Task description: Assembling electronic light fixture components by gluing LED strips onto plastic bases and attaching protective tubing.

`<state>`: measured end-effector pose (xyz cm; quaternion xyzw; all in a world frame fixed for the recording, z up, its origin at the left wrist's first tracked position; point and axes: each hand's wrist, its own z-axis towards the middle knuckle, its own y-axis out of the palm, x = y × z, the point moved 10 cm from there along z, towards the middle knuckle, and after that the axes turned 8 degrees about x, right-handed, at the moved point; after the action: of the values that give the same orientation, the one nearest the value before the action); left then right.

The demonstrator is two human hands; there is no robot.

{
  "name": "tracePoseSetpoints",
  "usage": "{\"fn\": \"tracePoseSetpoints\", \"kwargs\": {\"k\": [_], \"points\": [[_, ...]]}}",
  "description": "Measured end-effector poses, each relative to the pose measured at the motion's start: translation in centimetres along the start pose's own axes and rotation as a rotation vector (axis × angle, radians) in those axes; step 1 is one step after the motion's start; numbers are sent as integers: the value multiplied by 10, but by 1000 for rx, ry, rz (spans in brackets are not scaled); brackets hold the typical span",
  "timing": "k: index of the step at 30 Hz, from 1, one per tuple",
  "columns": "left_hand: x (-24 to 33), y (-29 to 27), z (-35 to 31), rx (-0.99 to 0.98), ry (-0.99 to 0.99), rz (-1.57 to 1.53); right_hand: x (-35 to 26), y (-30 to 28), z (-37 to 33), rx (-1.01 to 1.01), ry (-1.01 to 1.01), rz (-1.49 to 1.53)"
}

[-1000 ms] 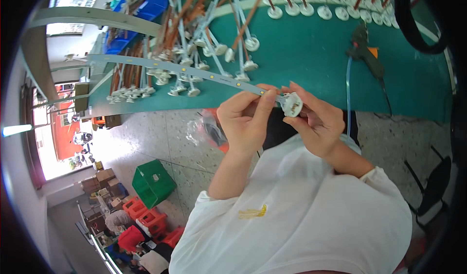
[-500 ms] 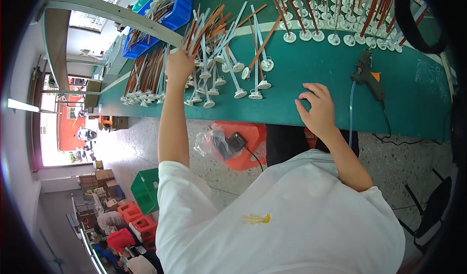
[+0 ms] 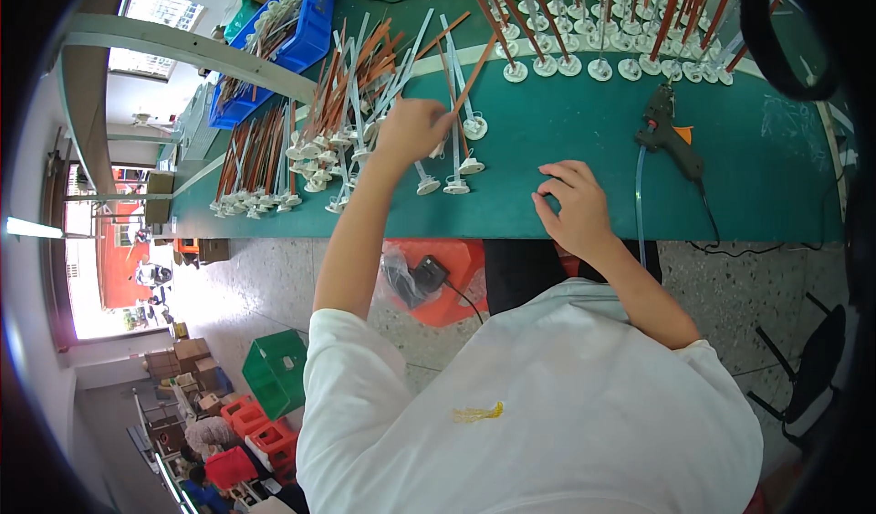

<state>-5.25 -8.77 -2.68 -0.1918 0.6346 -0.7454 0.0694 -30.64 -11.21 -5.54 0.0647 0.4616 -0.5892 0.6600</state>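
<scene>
My left hand point(image 3: 412, 133) is over the right side of a jumbled pile of brown and clear strips with round white bases point(image 3: 351, 103). Its bent fingertips come up against a slanting brown strip point(image 3: 476, 74); the hand's back hides whether they grip it. A clear strip with a white base point(image 3: 455, 186) lies just beyond those fingers. To the right, my right hand point(image 3: 575, 208) hovers by the table's near edge, empty, with fingers loosely curled and thumb apart. Farther right a dark glue gun point(image 3: 671, 135) lies on the green table point(image 3: 547, 131).
Rows of upright strips on white bases point(image 3: 599, 69) stand at the back right. A blue crate point(image 3: 306, 49) holds more pieces at the back left, beyond a neat bundle of strips point(image 3: 255, 167). A pale beam point(image 3: 196, 44) crosses the left. A red stool point(image 3: 447, 295) stands below the table.
My left hand has moved right, from the pile's left part to the slanting brown strip. My right hand keeps about the same pose. The whole view has shifted slightly.
</scene>
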Motion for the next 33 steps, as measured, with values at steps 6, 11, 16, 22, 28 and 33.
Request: {"fn": "tracePoseSetpoints", "kwargs": {"k": [6, 11, 16, 22, 28, 33], "points": [[-11, 25, 14, -74, -53, -36, 0, 0, -1, -15, -4, 17], [-8, 29, 11, -92, -121, 33, 1, -1, 0, -25, 4, 7], [-21, 19, 10, -14, -102, -36, 1, 0, -1, -37, 5, 29], [-44, -21, -14, 223, -247, -237, -1, -1, -4, -30, -5, 25], [-47, -55, -83, 474, -543, -976, -22, -13, -6, 57, -29, 156], [28, -74, -130, 585, -455, -1562, -62, -24, 9, 31, 29, 462]]}}
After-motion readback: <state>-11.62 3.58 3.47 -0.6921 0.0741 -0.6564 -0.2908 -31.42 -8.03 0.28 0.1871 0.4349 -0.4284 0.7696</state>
